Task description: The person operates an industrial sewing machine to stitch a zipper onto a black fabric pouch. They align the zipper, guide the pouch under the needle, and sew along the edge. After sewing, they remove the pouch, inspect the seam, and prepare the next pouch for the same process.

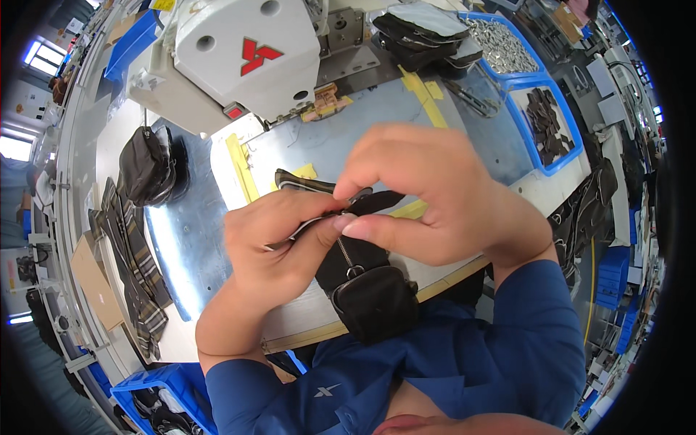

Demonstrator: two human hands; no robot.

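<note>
A black bag (378, 308) hangs over the table's near edge against my body, its upper part reaching up under my hands. A metal zip (345, 252) runs up from a small ring on it. My left hand (267, 243) is closed in a pinch on the bag's upper edge. Close beside it, my right hand (438, 192) has its thumb and index finger bent around a short dark strip (383, 202) at the same edge. The fingertips nearly meet and hide the exact spot where strip and bag come together.
A white sewing machine (246, 61) stands beyond my hands. Dark pouches (145, 165) sit at left, near checked fabric strips (127, 261); more dark pieces (420, 36) are stacked at the back. Blue trays at right hold metal parts (502, 45) and dark tabs (547, 127).
</note>
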